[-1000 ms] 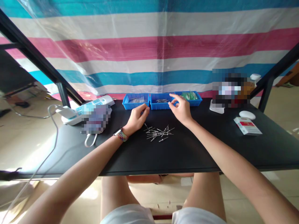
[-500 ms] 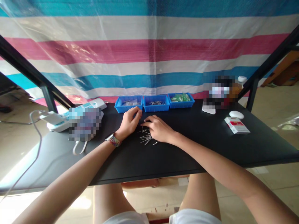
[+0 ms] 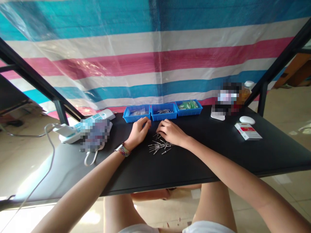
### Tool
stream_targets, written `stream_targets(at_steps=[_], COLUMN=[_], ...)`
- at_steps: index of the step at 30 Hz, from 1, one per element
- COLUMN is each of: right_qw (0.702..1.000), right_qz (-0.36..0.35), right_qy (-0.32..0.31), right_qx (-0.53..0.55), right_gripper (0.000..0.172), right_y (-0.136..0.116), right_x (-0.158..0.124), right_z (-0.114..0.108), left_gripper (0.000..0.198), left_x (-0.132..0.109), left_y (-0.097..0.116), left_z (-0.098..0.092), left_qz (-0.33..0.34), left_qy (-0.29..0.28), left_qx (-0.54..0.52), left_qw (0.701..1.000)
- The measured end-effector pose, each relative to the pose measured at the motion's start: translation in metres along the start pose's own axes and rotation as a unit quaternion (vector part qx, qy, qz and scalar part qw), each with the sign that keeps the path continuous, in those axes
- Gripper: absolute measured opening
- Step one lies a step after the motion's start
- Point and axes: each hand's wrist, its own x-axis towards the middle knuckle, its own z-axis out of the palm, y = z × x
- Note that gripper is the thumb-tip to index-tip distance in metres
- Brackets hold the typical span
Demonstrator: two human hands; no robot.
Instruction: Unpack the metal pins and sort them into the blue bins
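Observation:
A loose pile of thin silver blind rivets (image 3: 159, 147) lies on the black table, their stems pointing in various directions. My right hand (image 3: 173, 132) is just behind the pile, palm down, with its bent fingertips closed on a rivet at the pile's far edge. To the left of the pile, my left hand (image 3: 139, 132) rests with its fingers curled in and the thumb on top. Whatever its fingers hold, if anything, is hidden. Just behind both hands stands the middle blue bin (image 3: 164, 116), with more silver rivets in it.
A left blue bin (image 3: 136, 119) holds clear plastic bags, a right one (image 3: 189, 112) green packets. At left are a power strip (image 3: 107, 114) with a cable and a blurred object. At right sit a red-and-white box (image 3: 248, 131), a white oval object (image 3: 247, 120) and a bottle (image 3: 248, 89).
My right hand has drawn back from over the pile, showing more of the rivets, and its fingertips have come closer together. My left hand keeps its curled pose. The view has shifted slightly.

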Motion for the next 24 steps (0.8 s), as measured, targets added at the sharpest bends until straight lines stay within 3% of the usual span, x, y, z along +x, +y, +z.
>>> stream_targets(at_steps=[4, 7, 15, 24], right_qw=[0.998, 0.983, 0.877, 0.857], right_qz=[0.025, 0.077, 0.187, 0.202], right_qy=[0.021, 0.067, 0.125, 0.126], right_qx=[0.047, 0.154, 0.424, 0.458], right_gripper=[0.017, 0.014, 0.019, 0.024], right_y=[0.012, 0.021, 0.026, 0.016], right_x=[-0.002, -0.003, 0.001, -0.003], right_z=[-0.006, -0.005, 0.003, -0.001], left_gripper=[0.038, 0.029, 0.017, 0.023], left_x=[0.001, 0.001, 0.002, 0.002], left_y=[0.001, 0.0, -0.001, 0.001], left_z=[0.001, 0.001, 0.006, 0.002], left_qz=[0.007, 0.025, 0.062, 0.064], left_qy=[-0.03, -0.052, -0.058, -0.052], left_qx=[-0.001, -0.003, -0.021, -0.019], left_qw=[1.0, 0.998, 0.996, 0.996])
